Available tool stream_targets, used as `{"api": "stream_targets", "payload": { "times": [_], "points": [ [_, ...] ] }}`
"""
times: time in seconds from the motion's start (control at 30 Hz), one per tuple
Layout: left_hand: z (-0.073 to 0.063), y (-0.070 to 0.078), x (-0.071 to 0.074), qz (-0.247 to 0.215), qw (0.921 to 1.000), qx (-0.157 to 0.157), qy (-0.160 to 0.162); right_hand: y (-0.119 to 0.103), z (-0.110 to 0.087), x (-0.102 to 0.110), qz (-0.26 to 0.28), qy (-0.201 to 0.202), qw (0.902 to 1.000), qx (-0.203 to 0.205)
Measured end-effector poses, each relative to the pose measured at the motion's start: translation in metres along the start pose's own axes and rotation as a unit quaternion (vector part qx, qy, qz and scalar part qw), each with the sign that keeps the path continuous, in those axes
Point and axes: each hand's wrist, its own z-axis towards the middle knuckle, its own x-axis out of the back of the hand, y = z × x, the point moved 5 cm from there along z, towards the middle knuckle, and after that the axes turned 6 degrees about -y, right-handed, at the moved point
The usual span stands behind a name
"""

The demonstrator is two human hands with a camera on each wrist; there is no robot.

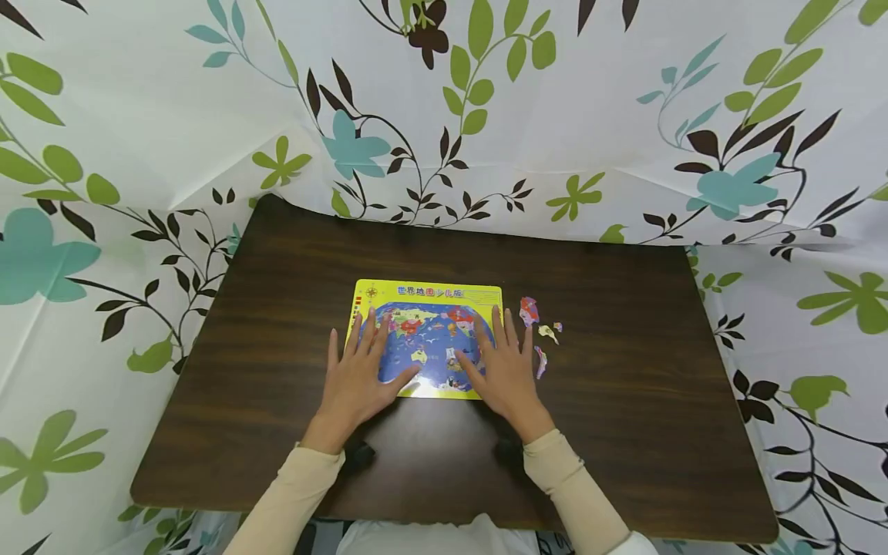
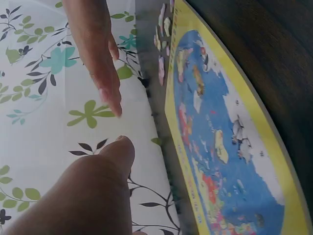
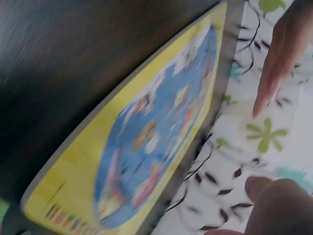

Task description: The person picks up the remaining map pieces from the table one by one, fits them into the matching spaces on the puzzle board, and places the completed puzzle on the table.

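A yellow-bordered world map puzzle (image 1: pixel 429 293) with a blue centre lies flat on the dark table. My left hand (image 1: pixel 355 385) is over its left side, fingers spread and straight. Over the right side is my right hand (image 1: pixel 509 378), its fingers spread too. Nothing is held by either hand. In the left wrist view, a gap shows between the board (image 2: pixel 220 122) and the left thumb (image 2: pixel 102 181). The right wrist view likewise shows the right thumb (image 3: pixel 279 200) apart from the board (image 3: pixel 146 132), with the left hand (image 3: pixel 281 58) opposite.
Several loose puzzle pieces lie right of the board, among them a red and purple piece (image 1: pixel 529 311), a cream piece (image 1: pixel 548 333) and a long purple piece (image 1: pixel 540 362). The brown table (image 1: pixel 638 385) backs onto a leaf-patterned curtain (image 1: pixel 444 154).
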Motion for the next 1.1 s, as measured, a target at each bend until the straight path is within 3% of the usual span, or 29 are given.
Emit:
{"api": "stream_targets", "payload": {
  "times": [0.13,0.27,0.4,0.77,1.1],
  "points": [
    [-0.001,-0.006,-0.005,-0.009,0.9999,0.007,-0.004,0.024,0.005,0.003,0.014,0.022,0.9993,-0.026],
    [-0.002,-0.015,-0.016,-0.015,0.9993,0.013,-0.031,0.05,0.01,0.007,0.018,0.054,0.9974,-0.043],
    [-0.006,-0.027,-0.031,-0.019,0.998,0.017,-0.058,0.068,0.014,0.004,0.021,0.051,0.9967,-0.06],
    [-0.013,-0.04,-0.045,-0.065,0.9959,0.014,-0.061,0.077,0.016,0.001,0.046,0.027,0.9923,-0.112],
    [-0.012,-0.047,-0.051,-0.064,0.9974,-0.003,-0.035,0.085,0.02,0.0,0.119,0.008,0.9785,-0.168]
  ]
}}
